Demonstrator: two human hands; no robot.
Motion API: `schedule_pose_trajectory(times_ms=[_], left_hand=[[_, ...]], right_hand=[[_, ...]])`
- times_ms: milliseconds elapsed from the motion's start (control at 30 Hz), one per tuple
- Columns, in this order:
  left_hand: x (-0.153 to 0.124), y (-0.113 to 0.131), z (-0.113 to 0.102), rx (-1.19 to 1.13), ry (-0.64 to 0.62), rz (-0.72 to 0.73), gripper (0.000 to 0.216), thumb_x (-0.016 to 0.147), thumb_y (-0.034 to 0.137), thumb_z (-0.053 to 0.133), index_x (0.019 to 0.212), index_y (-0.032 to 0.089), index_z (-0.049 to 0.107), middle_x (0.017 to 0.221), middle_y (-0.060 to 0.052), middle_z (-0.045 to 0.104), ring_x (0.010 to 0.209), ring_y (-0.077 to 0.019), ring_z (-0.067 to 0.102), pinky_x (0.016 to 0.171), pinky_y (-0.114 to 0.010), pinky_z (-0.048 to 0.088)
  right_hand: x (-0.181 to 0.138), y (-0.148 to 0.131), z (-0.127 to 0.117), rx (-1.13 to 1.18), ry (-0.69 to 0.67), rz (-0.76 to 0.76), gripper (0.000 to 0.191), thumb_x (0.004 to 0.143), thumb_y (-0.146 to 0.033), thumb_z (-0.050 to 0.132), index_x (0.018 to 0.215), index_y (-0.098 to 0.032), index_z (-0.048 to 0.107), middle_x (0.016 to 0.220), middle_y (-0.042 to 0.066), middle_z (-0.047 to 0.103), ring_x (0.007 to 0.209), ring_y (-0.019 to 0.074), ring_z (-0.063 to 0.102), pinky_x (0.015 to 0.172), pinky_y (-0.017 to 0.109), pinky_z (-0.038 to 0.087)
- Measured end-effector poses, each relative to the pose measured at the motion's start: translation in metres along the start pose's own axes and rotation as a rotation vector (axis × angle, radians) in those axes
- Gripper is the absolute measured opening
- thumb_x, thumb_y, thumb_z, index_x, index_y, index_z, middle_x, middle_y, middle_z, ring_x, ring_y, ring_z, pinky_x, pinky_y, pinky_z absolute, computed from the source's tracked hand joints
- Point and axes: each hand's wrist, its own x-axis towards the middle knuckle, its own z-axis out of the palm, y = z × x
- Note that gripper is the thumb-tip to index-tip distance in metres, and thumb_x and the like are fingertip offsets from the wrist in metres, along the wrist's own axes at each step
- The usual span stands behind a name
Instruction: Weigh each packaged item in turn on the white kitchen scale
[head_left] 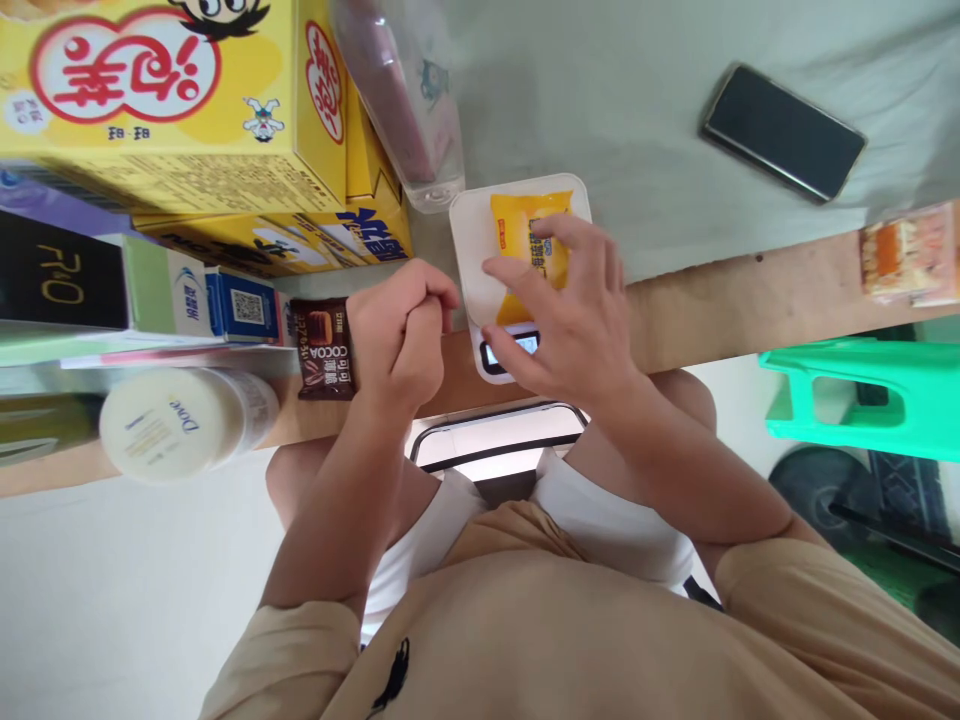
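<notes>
One yellow packet [519, 235] lies on the white scale [471, 240], under my right hand [581, 310], whose fingers spread wide; whether they touch it I cannot tell. My left hand [401, 335] curls into a loose fist beside the brown packet [322, 350], perhaps hiding something; I cannot tell. Fingers leaning on the white scale could spoil its reading, and a bumped wrist might tip it off the wooden-edged tabletop [720, 300]. The yellow packet's smooth, shiny film could slide on that flat, round-cornered surface.

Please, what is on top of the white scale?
A yellow packet lies on the scale. The right hand hides part of it; anything beneath the packet is covered and cannot be seen.
</notes>
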Motion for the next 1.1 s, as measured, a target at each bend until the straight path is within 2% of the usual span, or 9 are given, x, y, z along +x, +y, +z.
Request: schedule_pose_trajectory(times_ms=[133, 233, 400, 500, 567, 700, 800, 967, 1100], left_hand=[[0.0, 0.005, -0.004, -0.008, 0.003, -0.053, 0.027, 0.089, 0.008, 0.052, 0.075, 0.024, 0.068, 0.059, 0.004, 0.06, 0.053, -0.0103, 0.055, 0.054, -0.029, 0.037], [0.003, 0.006, -0.006, -0.02, 0.021, -0.055, 0.029, 0.085, 0.004, 0.051, 0.073, 0.024, 0.068, 0.057, 0.005, 0.061, 0.053, -0.0086, 0.055, 0.054, -0.027, 0.035], [0.005, 0.003, -0.004, -0.039, 0.044, -0.028, 0.025, 0.079, 0.007, 0.052, 0.07, 0.021, 0.071, 0.053, 0.005, 0.06, 0.05, -0.0071, 0.053, 0.049, -0.025, 0.032], [0.005, -0.001, -0.004, -0.022, 0.047, -0.042, 0.023, 0.077, 0.012, 0.053, 0.069, 0.02, 0.072, 0.053, 0.005, 0.06, 0.048, -0.007, 0.051, 0.048, -0.024, 0.033], [0.005, -0.004, -0.004, 0.019, 0.045, -0.084, 0.023, 0.076, 0.016, 0.052, 0.067, 0.021, 0.072, 0.052, 0.005, 0.06, 0.047, -0.0081, 0.05, 0.048, -0.025, 0.034], [0.007, -0.004, -0.007, 0.007, 0.074, -0.083, 0.022, 0.074, 0.02, 0.054, 0.062, 0.023, 0.073, 0.049, 0.004, 0.06, 0.044, -0.0099, 0.047, 0.046, -0.028, 0.03], [0.007, -0.001, -0.008, -0.022, 0.081, -0.086, 0.022, 0.077, 0.019, 0.056, 0.064, 0.024, 0.073, 0.049, 0.003, 0.06, 0.045, -0.0107, 0.047, 0.046, -0.03, 0.028], [0.002, 0.004, -0.009, -0.032, 0.081, -0.128, 0.022, 0.079, 0.019, 0.055, 0.065, 0.023, 0.071, 0.05, 0.002, 0.058, 0.048, -0.0114, 0.049, 0.048, -0.031, 0.03], [0.001, 0.003, -0.01, -0.031, 0.118, -0.162, 0.022, 0.076, 0.021, 0.054, 0.061, 0.023, 0.071, 0.047, 0.002, 0.056, 0.046, -0.0112, 0.041, 0.048, -0.031, 0.025]], right_hand=[[-0.004, -0.013, 0.002, -0.098, -0.051, 0.112, 0.045, 0.095, -0.06, 0.069, 0.131, -0.032, 0.069, 0.162, 0.014, 0.045, 0.159, 0.0455, 0.037, 0.125, 0.068, 0.039], [-0.002, -0.01, 0.0, -0.115, -0.105, 0.197, 0.043, 0.096, -0.058, 0.069, 0.128, -0.029, 0.07, 0.164, 0.015, 0.046, 0.151, 0.0414, 0.047, 0.124, 0.066, 0.044], [0.0, 0.018, -0.004, -0.066, -0.082, 0.142, 0.04, 0.105, -0.056, 0.054, 0.117, -0.023, 0.072, 0.158, 0.015, 0.052, 0.147, 0.0346, 0.055, 0.122, 0.061, 0.05], [-0.002, 0.048, -0.014, -0.01, -0.039, 0.112, 0.04, 0.107, -0.053, 0.048, 0.116, -0.024, 0.074, 0.155, 0.014, 0.054, 0.148, 0.0321, 0.056, 0.125, 0.058, 0.05], [-0.005, 0.073, -0.025, 0.005, 0.051, 0.107, 0.04, 0.107, -0.052, 0.046, 0.116, -0.026, 0.075, 0.153, 0.013, 0.056, 0.147, 0.0316, 0.057, 0.126, 0.058, 0.049], [-0.028, 0.131, -0.056, -0.018, 0.386, 0.153, 0.044, 0.106, -0.057, 0.045, 0.103, -0.028, 0.077, 0.135, 0.013, 0.063, 0.137, 0.0321, 0.062, 0.119, 0.062, 0.051], [-0.062, 0.173, -0.081, -0.036, 0.576, 0.318, 0.047, 0.096, -0.07, 0.054, 0.088, -0.029, 0.077, 0.118, 0.014, 0.068, 0.129, 0.035, 0.064, 0.115, 0.065, 0.049], [-0.109, 0.24, -0.129, -0.093, 0.662, 0.456, 0.052, 0.08, -0.081, 0.062, 0.064, -0.032, 0.068, 0.091, 0.014, 0.06, 0.108, 0.0374, 0.061, 0.104, 0.066, 0.043], [-0.106, 0.292, -0.17, -0.16, 0.658, 0.573, 0.041, 0.066, -0.068, 0.079, 0.053, -0.033, 0.063, 0.092, 0.014, 0.055, 0.109, 0.0367, 0.056, 0.103, 0.061, 0.041]])
